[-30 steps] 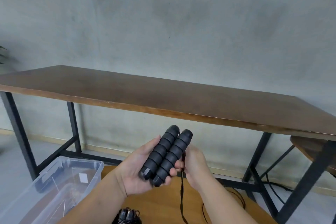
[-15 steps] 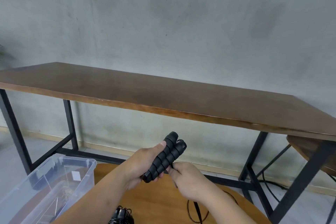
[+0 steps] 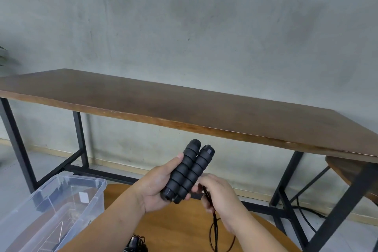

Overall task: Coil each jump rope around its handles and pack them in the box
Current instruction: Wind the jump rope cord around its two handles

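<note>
Two black ribbed foam handles (image 3: pixel 189 172) lie side by side, tilted up to the right, gripped in the left hand (image 3: pixel 157 186) with the thumb along one side. The right hand (image 3: pixel 216 196) pinches the thin black rope (image 3: pixel 213 225), which hangs toward the round wooden table (image 3: pixel 180 227). A clear plastic box (image 3: pixel 61 200) stands open at the table's left edge, near the hands.

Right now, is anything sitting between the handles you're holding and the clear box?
Nothing visible does. The left hand holds both handles in open air, and the clear box sits lower left, top open. The rope still hangs uncoiled from the right hand.
</note>
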